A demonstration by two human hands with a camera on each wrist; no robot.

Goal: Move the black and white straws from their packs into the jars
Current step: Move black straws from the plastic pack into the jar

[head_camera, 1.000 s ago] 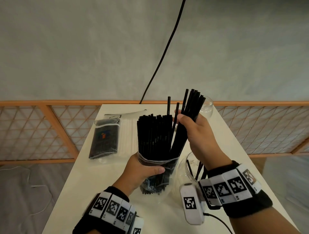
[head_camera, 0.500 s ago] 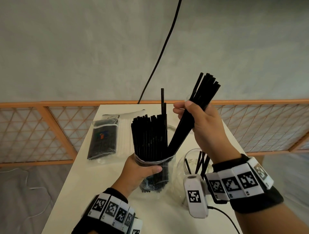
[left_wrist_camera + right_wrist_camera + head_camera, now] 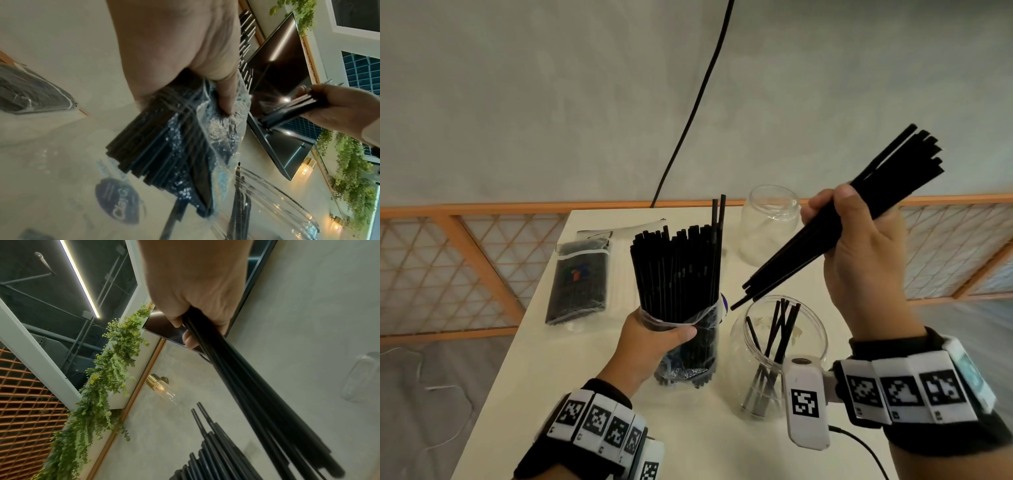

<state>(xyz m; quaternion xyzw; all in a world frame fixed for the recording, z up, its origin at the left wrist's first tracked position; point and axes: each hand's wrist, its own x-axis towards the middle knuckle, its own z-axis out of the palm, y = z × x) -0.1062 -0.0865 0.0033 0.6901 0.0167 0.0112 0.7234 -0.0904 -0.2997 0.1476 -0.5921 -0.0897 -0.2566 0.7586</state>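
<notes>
My left hand (image 3: 654,339) grips an upright clear plastic pack of black straws (image 3: 678,274), its base standing on the white table (image 3: 571,377); the left wrist view shows the thumb (image 3: 224,95) curled round the pack (image 3: 174,141). My right hand (image 3: 859,246) holds a bundle of black straws (image 3: 808,243) tilted, lower ends just above the near glass jar (image 3: 808,329), which has a few black straws inside. The right wrist view shows the bundle (image 3: 257,402) running out of the fist (image 3: 197,305). A second, empty jar (image 3: 770,222) stands further back.
A sealed pack of black straws (image 3: 578,277) lies at the table's left, with a pack of white straws (image 3: 619,263) beside it. A black cable (image 3: 695,102) hangs down the grey wall. An orange lattice railing (image 3: 465,260) runs behind the table.
My right hand has pulled the bundle of black straws up out of the pack and swung it right, over the near jar. The left hand still holds the pack.
</notes>
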